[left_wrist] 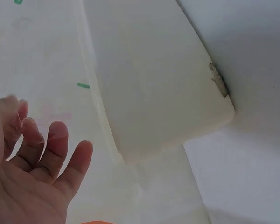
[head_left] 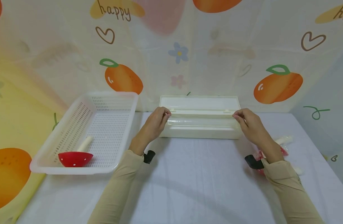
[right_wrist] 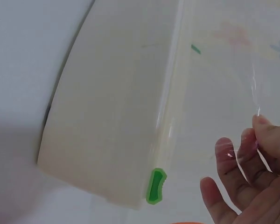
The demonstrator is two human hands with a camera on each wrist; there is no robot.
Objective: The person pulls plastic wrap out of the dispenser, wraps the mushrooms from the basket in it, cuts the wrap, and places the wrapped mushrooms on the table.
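My left hand [head_left: 154, 124] and right hand [head_left: 251, 124] each pinch a corner of the clear film [head_left: 199, 120] at either end of the one open wrap dispenser [head_left: 200, 132], near the tabletop's [head_left: 188, 180] far edge, keeping the sheet flat; one basket [head_left: 48, 161] at the left edge corrals one red strainer [head_left: 75, 158].

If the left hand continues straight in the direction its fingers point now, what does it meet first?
The left hand points toward the left end of the cream dispenser box, with its fingertips already at the clear film there. Going on, it would probably meet that film and the box's open lid first; depth is unclear.
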